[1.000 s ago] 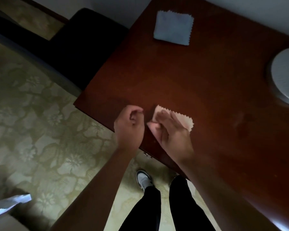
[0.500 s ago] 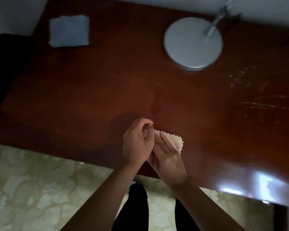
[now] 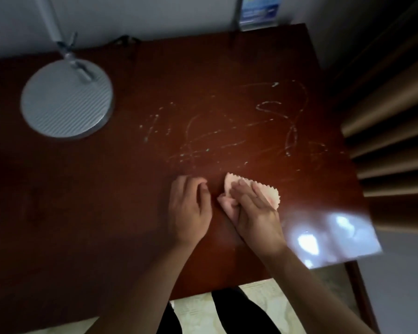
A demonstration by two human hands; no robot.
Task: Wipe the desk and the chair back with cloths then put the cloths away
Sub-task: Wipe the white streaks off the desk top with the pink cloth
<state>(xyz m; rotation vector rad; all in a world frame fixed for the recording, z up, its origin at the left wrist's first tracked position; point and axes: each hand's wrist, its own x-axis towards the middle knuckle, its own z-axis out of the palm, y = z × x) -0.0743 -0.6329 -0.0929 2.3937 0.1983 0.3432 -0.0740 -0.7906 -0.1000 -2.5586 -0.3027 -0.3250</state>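
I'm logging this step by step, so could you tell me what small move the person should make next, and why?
Probably slide the right hand, which lies flat on the pink cloth, forward across the desk into the whitish streaks. They lie just beyond the cloth, unwiped; the left hand holds nothing.

A pale pink cloth (image 3: 273, 194) with zigzag edges lay partly folded near the front of the dark reddish-brown worktop (image 3: 106, 213), streaked with whitish smears.
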